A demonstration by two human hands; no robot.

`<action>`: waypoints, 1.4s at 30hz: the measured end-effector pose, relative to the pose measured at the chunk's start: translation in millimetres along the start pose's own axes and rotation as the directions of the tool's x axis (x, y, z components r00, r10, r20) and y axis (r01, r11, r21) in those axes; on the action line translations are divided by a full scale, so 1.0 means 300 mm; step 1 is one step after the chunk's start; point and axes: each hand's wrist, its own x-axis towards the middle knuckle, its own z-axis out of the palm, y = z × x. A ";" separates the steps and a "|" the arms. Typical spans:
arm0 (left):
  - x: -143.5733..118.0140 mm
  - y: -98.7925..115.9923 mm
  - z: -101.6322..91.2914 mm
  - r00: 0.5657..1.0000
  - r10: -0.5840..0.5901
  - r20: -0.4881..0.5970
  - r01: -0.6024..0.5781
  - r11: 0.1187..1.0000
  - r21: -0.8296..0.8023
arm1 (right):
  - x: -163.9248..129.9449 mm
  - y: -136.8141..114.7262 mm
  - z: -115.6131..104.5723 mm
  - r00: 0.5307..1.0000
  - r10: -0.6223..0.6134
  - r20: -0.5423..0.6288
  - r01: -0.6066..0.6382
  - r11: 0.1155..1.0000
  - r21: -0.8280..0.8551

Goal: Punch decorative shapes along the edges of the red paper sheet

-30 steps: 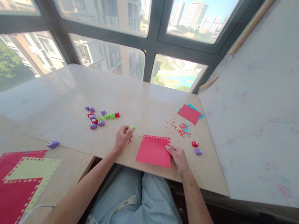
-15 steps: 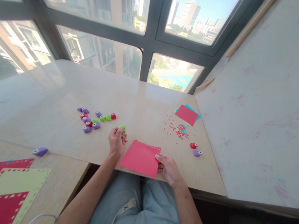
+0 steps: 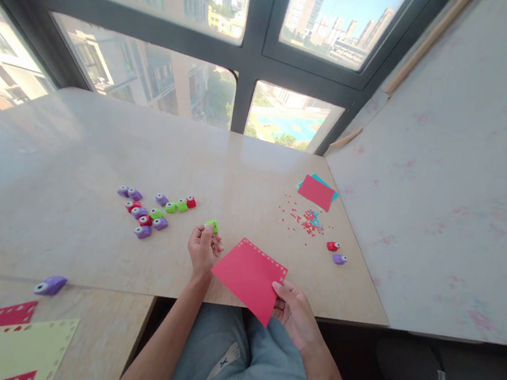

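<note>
Between the thumb and fingers of my left hand is a small green craft punch, held just above the table. My right hand pinches a red paper sheet by its right edge, thumb on top. Small punched holes run along the sheet's far edge and down part of the right edge. The sheet is tilted, its near corner reaching past the table's front edge over my lap. Its left corner lies close to my left wrist, and the punch is apart from the paper.
Several purple, red and green punches cluster on the left of the table. A larger purple punch lies near punched red and yellow sheets. At right are paper bits, stacked cards, a red punch and a purple one.
The red sheet has turned clockwise and shifted right with my right hand, its near corner now lower. My left hand still holds the green punch. The view has shifted slightly.
</note>
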 end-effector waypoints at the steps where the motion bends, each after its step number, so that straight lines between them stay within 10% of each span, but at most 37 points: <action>1: -0.001 0.001 -0.001 1.000 -0.008 0.005 0.008 1.000 0.002 | 0.001 0.005 0.013 1.000 0.015 0.019 -0.014 1.000 -0.009; 13: -0.001 0.001 0.001 1.000 0.007 0.000 -0.007 0.999 -0.040 | 0.036 0.001 -0.001 0.988 -0.094 -0.120 0.103 0.992 0.072; 21: 0.011 0.014 -0.015 0.997 -0.017 -0.074 0.006 0.989 -0.146 | -0.002 0.031 0.004 0.988 0.088 0.125 -0.095 0.994 0.056; 31: 0.022 0.043 -0.072 0.988 -0.076 0.135 0.116 0.942 -0.315 | 0.063 0.093 0.116 0.947 0.219 0.236 -0.287 0.905 0.314; 37: 0.040 0.030 -0.062 0.996 -0.013 0.090 0.051 0.895 -0.443 | 0.113 0.107 0.075 1.000 0.002 -0.027 0.011 0.886 0.464; 42: 0.046 0.028 -0.063 0.993 -0.003 0.118 0.055 0.895 -0.442 | 0.120 0.097 -0.011 0.951 -0.170 -0.260 0.274 0.852 0.446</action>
